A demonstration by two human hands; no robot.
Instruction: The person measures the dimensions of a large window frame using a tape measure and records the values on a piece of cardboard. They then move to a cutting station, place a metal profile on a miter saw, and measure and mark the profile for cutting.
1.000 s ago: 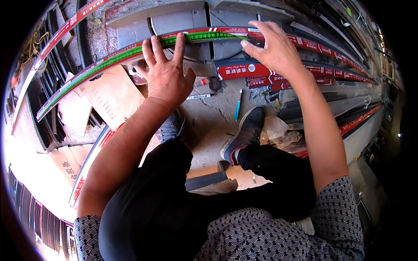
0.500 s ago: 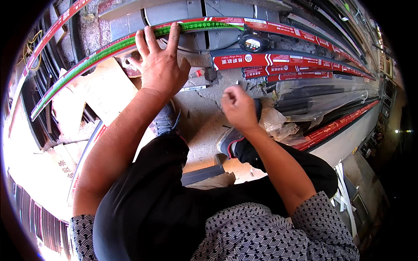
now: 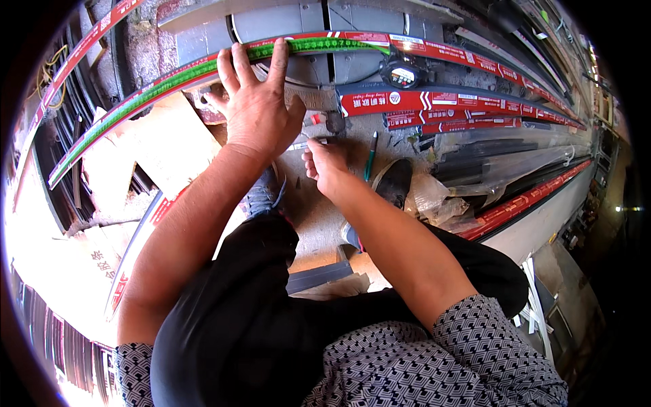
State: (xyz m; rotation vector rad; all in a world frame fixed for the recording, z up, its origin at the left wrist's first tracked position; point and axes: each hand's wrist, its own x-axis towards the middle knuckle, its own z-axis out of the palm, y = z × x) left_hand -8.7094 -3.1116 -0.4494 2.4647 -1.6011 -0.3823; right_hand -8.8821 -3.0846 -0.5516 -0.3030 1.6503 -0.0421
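Observation:
My left hand (image 3: 261,119) lies with its fingers spread, fingertips pressing on the green blade of a tape measure. That blade (image 3: 135,105) runs along a long strip with red film (image 3: 454,53). The black tape measure case (image 3: 403,72) sits at the blade's right end. My right hand (image 3: 327,166) is low over the concrete floor with curled fingers. Its thumb and forefinger meet at a slim white marker pen (image 3: 298,145), partly covered by them. To the right of that hand is a teal pen (image 3: 370,157), near my shoe (image 3: 393,183).
Several red-filmed profiles (image 3: 407,102) lie at the right, above plastic-wrapped dark profiles (image 3: 495,159). Cardboard (image 3: 166,139) and dark strips are at the left. A small red and white piece (image 3: 313,119) lies between my hands. Grey panels (image 3: 278,24) are at the far side.
My right hand has moved left, from over the teal pen to the white marker pen, uncovering the teal pen. The left hand stays on the blade. The view has shifted slightly.

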